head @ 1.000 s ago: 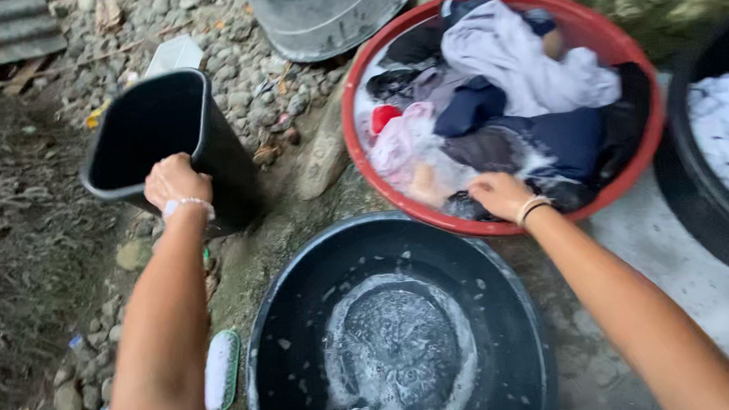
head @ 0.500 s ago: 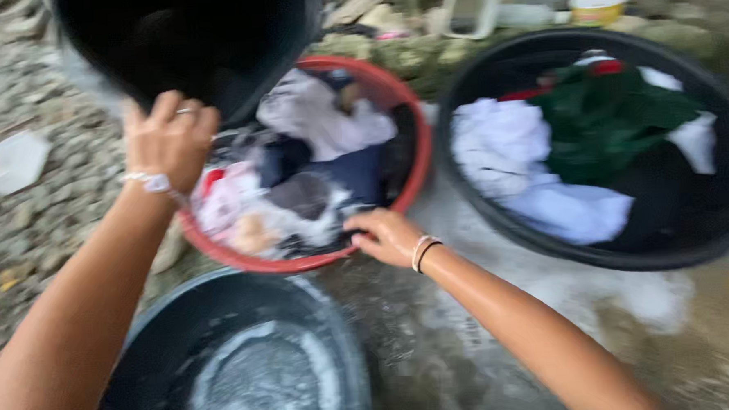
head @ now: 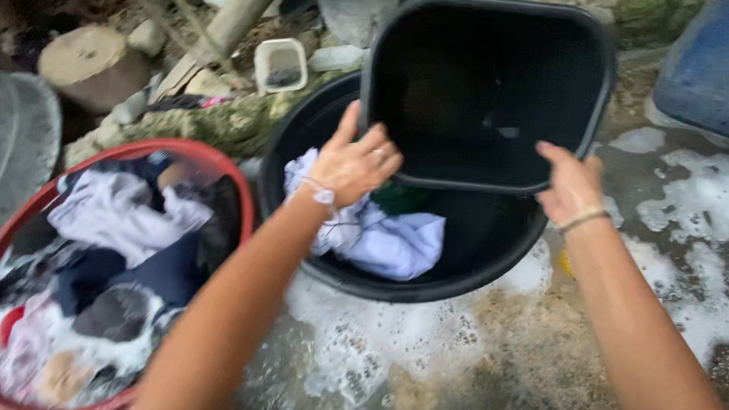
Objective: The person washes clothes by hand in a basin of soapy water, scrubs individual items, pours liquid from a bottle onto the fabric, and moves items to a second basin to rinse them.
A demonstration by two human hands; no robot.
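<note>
Both hands held an empty black plastic bucket [head: 490, 85] with a squarish rim, tilted with its mouth toward the camera, above a round black plastic basin [head: 433, 276] containing pale wet cloth [head: 391, 241]. The left hand [head: 354, 160] grasped the bucket's near-left rim; the right hand [head: 573, 188] gripped its lower right edge. A red round basin [head: 241, 194] of mixed laundry sat to the left on soapy wet ground [head: 684, 207].
</note>
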